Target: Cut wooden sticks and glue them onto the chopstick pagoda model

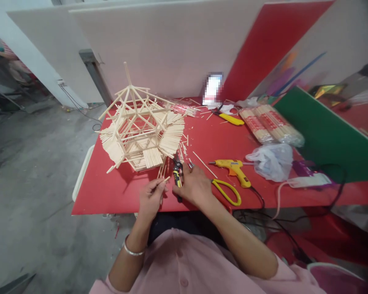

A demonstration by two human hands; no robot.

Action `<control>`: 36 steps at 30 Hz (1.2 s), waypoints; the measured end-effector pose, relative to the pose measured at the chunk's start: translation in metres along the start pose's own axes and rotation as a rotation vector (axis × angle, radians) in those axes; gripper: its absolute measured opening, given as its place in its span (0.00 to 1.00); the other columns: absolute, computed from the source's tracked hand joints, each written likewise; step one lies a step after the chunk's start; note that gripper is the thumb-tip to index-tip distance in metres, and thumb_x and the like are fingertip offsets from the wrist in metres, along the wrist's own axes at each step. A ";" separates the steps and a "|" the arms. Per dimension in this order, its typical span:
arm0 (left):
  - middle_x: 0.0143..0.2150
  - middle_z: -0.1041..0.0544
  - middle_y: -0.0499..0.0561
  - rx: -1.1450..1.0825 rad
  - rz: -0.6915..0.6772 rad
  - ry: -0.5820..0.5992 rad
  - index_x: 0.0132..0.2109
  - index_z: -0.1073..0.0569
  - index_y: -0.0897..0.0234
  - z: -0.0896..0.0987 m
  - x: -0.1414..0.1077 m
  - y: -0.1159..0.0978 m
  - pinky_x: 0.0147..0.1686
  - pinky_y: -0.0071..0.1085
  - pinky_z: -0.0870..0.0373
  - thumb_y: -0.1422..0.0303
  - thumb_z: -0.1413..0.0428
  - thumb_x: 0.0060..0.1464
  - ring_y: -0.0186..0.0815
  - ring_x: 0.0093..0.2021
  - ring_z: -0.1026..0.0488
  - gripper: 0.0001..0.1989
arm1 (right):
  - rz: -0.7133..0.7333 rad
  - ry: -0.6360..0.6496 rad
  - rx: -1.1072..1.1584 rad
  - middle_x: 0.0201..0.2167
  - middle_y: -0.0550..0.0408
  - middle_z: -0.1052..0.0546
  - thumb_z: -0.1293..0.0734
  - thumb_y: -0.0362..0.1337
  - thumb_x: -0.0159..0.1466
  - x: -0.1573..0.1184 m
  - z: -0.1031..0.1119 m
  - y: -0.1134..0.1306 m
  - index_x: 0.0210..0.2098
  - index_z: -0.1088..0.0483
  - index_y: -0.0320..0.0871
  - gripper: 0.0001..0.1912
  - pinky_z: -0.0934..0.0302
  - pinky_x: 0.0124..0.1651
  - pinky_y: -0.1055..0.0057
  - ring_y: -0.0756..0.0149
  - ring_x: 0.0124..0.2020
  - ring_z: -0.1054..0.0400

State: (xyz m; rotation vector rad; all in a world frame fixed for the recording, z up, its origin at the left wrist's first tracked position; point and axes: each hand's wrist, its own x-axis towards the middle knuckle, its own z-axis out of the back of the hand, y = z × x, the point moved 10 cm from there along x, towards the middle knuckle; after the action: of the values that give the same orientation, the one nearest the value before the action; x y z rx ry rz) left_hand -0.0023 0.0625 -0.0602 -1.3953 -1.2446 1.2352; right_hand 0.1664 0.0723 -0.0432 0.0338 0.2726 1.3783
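Note:
My left hand (150, 199), with a bracelet on the wrist, is closed on a short wooden stick (166, 179) near the table's front edge. Just right of it, my right hand (196, 186) grips black-and-yellow pliers (176, 176), their head pointing away from me. The fingers partly cover the handles. Beyond both hands stands a pavilion-like frame (153, 158) built of pale wooden sticks, with fanned stick panels round its base and one stick upright at the top. Loose stick pieces (184, 149) lie between the frame and my right hand.
On the red table (208, 136) lie a yellow glue gun (233, 165) with a cord, yellow-handled scissors (228, 192), a yellow cutter (231, 119), packs of sticks (271, 122) and a plastic bag (271, 161). A lit phone (213, 89) leans at the back; a green board (328, 139) is right.

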 end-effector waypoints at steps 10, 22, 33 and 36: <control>0.20 0.27 0.46 -0.109 0.059 0.020 0.31 0.22 0.68 -0.025 0.013 0.003 0.14 0.23 0.37 0.54 0.36 0.43 0.21 0.12 0.43 0.19 | -0.108 0.289 1.137 0.27 0.52 0.26 0.35 0.53 0.50 0.003 -0.002 -0.056 0.33 0.31 0.44 0.19 0.38 0.36 0.64 0.59 0.32 0.31; 0.21 0.26 0.46 0.048 0.007 0.021 0.32 0.21 0.67 -0.042 0.011 -0.015 0.18 0.24 0.34 0.56 0.37 0.45 0.28 0.19 0.34 0.16 | -0.057 0.787 1.978 0.40 0.51 0.27 0.33 0.49 0.46 -0.090 -0.048 -0.009 0.45 0.33 0.48 0.27 0.41 0.55 0.52 0.58 0.43 0.31; 0.21 0.28 0.46 0.226 -0.053 0.092 0.30 0.23 0.64 -0.053 0.001 -0.023 0.22 0.24 0.39 0.60 0.42 0.53 0.30 0.23 0.34 0.11 | 0.225 0.164 0.745 0.60 0.45 0.36 0.36 0.34 0.48 -0.084 -0.011 -0.045 0.69 0.56 0.49 0.51 0.42 0.59 0.53 0.51 0.59 0.38; 0.21 0.30 0.46 0.292 -0.070 0.154 0.29 0.24 0.64 -0.059 -0.002 -0.022 0.23 0.24 0.40 0.62 0.44 0.54 0.30 0.23 0.35 0.11 | 0.227 0.140 0.662 0.60 0.44 0.36 0.35 0.36 0.48 -0.083 -0.008 -0.044 0.70 0.57 0.47 0.51 0.41 0.58 0.54 0.50 0.59 0.39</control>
State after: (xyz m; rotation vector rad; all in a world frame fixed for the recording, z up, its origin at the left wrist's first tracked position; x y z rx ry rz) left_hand 0.0530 0.0640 -0.0307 -1.1992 -0.9566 1.1847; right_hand 0.1937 -0.0180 -0.0448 0.5321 0.8544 1.4634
